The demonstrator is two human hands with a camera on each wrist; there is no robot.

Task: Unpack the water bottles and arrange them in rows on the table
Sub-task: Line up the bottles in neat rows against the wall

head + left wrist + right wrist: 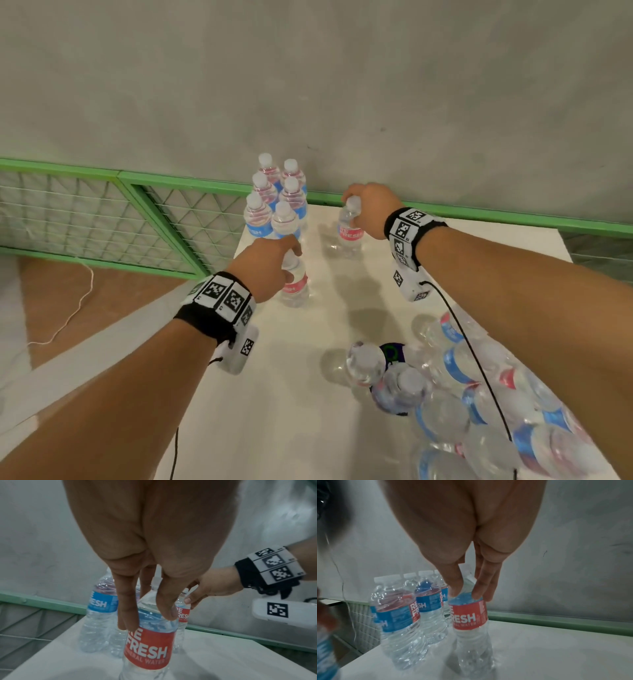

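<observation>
Several upright water bottles (274, 195) stand in two rows at the far left of the white table (274, 394). My left hand (270, 263) grips the neck of a red-labelled bottle (295, 286) (147, 649) standing just in front of those rows. My right hand (366, 209) holds the top of another red-labelled bottle (349, 233) (469, 616), upright on the table to the right of the rows. The torn pack of bottles (479, 394) lies at the near right.
A green-framed wire mesh panel (102, 219) runs along the table's left and far edges under a grey wall (308, 85). A white cord (68, 318) lies on the brown floor at left. Black wrist cables hang over the pack.
</observation>
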